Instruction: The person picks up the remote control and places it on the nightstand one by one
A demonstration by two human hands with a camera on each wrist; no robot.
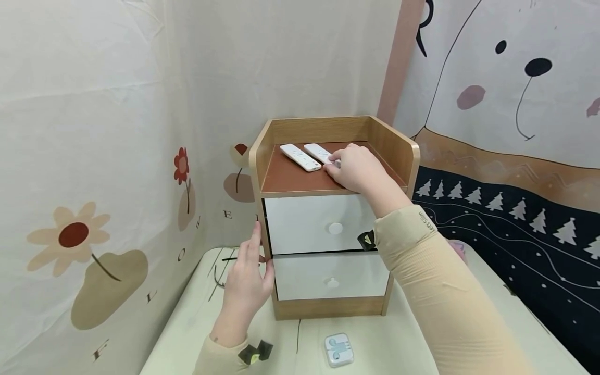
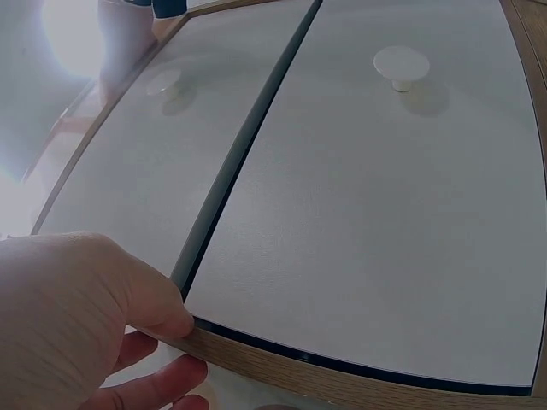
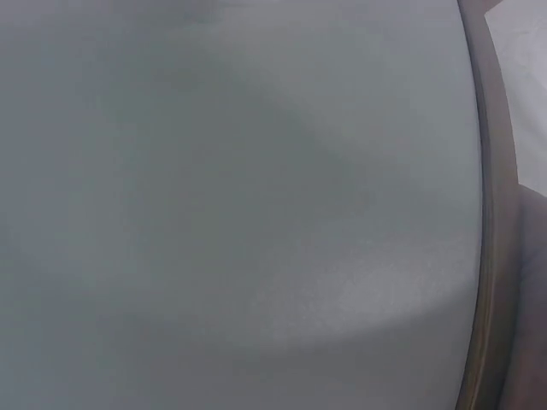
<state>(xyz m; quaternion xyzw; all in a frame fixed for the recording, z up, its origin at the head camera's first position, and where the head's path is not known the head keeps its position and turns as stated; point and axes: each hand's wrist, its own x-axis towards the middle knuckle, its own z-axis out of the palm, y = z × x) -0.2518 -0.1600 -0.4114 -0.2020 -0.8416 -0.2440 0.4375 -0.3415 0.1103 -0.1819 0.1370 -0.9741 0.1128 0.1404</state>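
Observation:
A small two-drawer cabinet [image 1: 328, 307] with a wood frame and white drawer fronts stands in the middle of the head view. Two white remote controls lie side by side on its brown top: the left remote [image 1: 300, 158] is untouched, and the right remote [image 1: 317, 152] has its near end between the fingers and thumb of my right hand [image 1: 358, 169]. My left hand [image 1: 246, 281] is at the cabinet's left side, fingers extended upward along it. In the left wrist view the thumb touches the wooden front edge [image 2: 248, 359]. Only a blurred white drawer front [image 3: 256, 213] fills the right wrist view.
A raised wooden rim [image 1: 323, 126] borders the cabinet top at the back and sides. Earphones in a clear square case [image 1: 338, 350] lie on the pale surface in front of the cabinet. Patterned curtains [image 1: 117, 130] hang close on the left and behind. Both drawers are closed.

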